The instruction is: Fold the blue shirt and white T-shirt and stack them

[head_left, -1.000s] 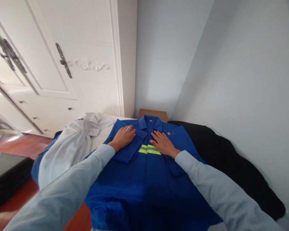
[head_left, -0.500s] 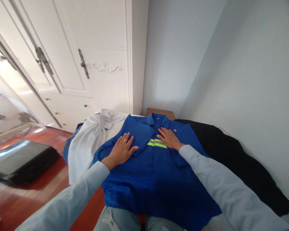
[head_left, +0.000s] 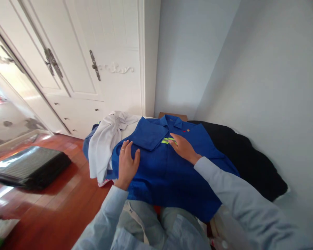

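1. Jacket: the blue work jacket lies front-up before the person, collar away from them, between the white garment on its left and the black cloth on its right. Its place has not changed in the last second. Its near hem now hangs over the person's lap.
2. Garment: the white garment is draped just beside the jacket's left edge and touches it. It has not been handled.
3. Flap: the jacket's folded-in left flap now lies further across the chest than a second ago. Judged from this, the left side is folded over and flat.
4. Left hand: the left hand has moved from beside the collar, down and outward, to the jacket's left edge. It rests palm-down. The fingers are extended and close together, the thumb is set apart, and nothing is pinched.
5. Right hand: the right hand stays flat on the chest. The fingers are straight and together, and the fingertips touch the stripe. It pins the cloth without gripping it.
6. Stripe: the reflective stripe showed across the whole chest opening a second ago. Only a short piece now shows between the flap and the right fingertips.
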A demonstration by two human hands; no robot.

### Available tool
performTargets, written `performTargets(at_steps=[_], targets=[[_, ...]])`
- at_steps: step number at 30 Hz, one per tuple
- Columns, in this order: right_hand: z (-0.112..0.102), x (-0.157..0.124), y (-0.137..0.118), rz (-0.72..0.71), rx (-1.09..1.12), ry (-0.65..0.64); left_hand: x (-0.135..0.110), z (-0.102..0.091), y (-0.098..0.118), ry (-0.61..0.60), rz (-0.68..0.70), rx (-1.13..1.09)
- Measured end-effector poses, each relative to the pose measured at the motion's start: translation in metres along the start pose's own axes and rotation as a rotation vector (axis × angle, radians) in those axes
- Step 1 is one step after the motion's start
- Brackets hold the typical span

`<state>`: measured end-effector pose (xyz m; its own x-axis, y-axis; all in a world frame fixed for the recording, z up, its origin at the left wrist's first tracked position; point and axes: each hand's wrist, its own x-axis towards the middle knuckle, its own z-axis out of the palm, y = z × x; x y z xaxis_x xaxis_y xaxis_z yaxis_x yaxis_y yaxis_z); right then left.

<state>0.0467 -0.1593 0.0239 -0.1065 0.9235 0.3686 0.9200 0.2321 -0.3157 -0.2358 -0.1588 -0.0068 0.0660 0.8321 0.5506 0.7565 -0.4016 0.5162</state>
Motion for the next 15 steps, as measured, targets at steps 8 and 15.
performTargets(at_steps=[8,15], targets=[[0.013,-0.178,-0.053,0.126,0.627,-0.147,-0.086,0.062,-0.011,0.046,-0.823,-0.276],[0.090,-0.293,0.022,0.701,0.535,0.071,-0.136,0.084,-0.075,-0.318,-0.534,0.140]])
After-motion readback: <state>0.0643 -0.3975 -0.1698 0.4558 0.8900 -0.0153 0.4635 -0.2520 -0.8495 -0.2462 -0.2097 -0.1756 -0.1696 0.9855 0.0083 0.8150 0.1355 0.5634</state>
